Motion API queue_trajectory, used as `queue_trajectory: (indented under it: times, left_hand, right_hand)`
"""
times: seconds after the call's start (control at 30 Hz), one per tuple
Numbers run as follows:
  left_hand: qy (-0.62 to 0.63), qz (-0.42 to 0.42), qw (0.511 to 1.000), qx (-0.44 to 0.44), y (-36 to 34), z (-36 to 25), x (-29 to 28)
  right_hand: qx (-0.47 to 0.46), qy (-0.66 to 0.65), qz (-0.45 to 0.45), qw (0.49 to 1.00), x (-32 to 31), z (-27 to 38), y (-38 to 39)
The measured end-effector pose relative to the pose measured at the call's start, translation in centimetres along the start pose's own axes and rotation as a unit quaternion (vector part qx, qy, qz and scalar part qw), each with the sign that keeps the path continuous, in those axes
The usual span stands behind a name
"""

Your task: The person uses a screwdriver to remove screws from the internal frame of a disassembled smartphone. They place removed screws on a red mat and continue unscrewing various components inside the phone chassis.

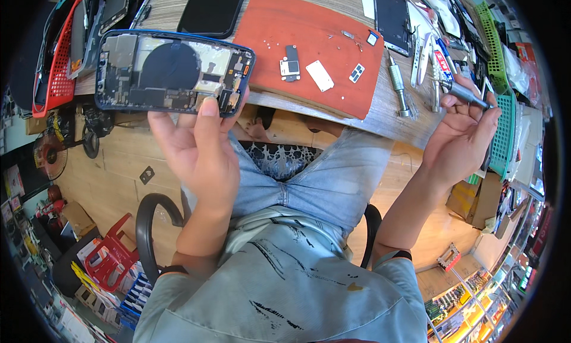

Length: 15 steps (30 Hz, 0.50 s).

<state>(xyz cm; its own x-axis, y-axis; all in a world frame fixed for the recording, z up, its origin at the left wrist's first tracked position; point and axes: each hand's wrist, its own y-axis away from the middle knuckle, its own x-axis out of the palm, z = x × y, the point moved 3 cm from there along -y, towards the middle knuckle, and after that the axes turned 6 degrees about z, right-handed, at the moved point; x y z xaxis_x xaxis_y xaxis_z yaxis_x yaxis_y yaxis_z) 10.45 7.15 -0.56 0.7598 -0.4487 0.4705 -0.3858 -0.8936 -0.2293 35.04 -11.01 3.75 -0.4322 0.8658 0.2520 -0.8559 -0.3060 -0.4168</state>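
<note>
My left hand (205, 149) grips an opened smartphone housing (172, 69) by its lower right part, thumb on the inside and fingers behind. The housing has a blue rim, a round dark pad and small boards inside, and is held up over the table's left side. At the right, my right hand (464, 126) is closed around a screwdriver (461, 93) with a grey handle, its tip pointing left. On an orange-red mat (267, 51) between the hands lie a small metal-and-black part (289, 64), a white rectangular plate (320, 75) and a small white-and-blue piece (356, 73).
A dark phone (213, 10) lies behind the housing. Another screwdriver (397, 84) and tweezers (423, 58) lie right of the mat. A red basket (61, 84) stands at left, green baskets (502, 135) at right. The table's front edge (333, 117) runs above my lap.
</note>
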Motion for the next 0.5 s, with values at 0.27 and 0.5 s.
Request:
queue_trajectory:
  times: [0.27,0.5]
  left_hand:
    - [-0.004,0.016,1.000,0.009,0.2,0.1,0.0]
    - [-0.038,-0.004,0.999,0.017,0.2,0.1,0.1]
  right_hand:
    - [-0.052,0.064,0.068,0.994,2.0,-0.8,3.0]
    - [-0.070,0.050,0.122,0.989,2.7,-1.8,5.2]
